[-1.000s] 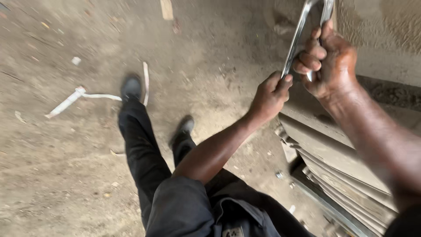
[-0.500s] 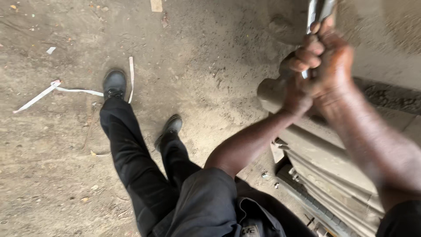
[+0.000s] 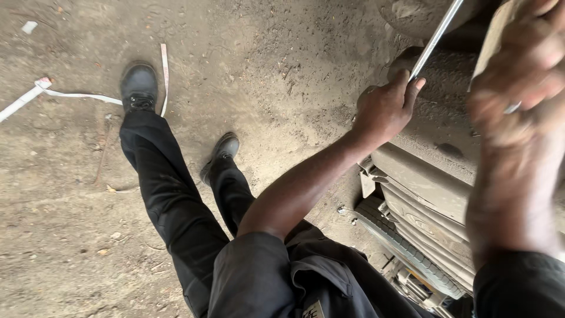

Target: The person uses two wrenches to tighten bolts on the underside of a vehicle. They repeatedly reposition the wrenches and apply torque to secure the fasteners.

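My left hand (image 3: pixel 385 109) is closed around the lower end of a long shiny metal bar (image 3: pixel 436 36) that slants up to the top edge. It rests against a dusty grey rounded vehicle part (image 3: pixel 438 132). My right hand (image 3: pixel 518 76) is blurred at the upper right. Its fingers curl around a pale flat piece (image 3: pixel 493 32), and a bit of metal shows below the palm. Where the bar's top end goes is out of view.
My legs in black trousers (image 3: pixel 170 194) and black boots (image 3: pixel 139 85) stand on dusty bare ground (image 3: pixel 265 65). A white strip (image 3: pixel 70 94) lies by the left boot. Stacked dusty curved parts (image 3: pixel 424 218) and a tyre tread (image 3: pixel 406 247) fill the lower right.
My left hand has slid down the bar, away from my right hand, and now grips lower. The right hand has swung right and nearer the camera. The view has shifted.
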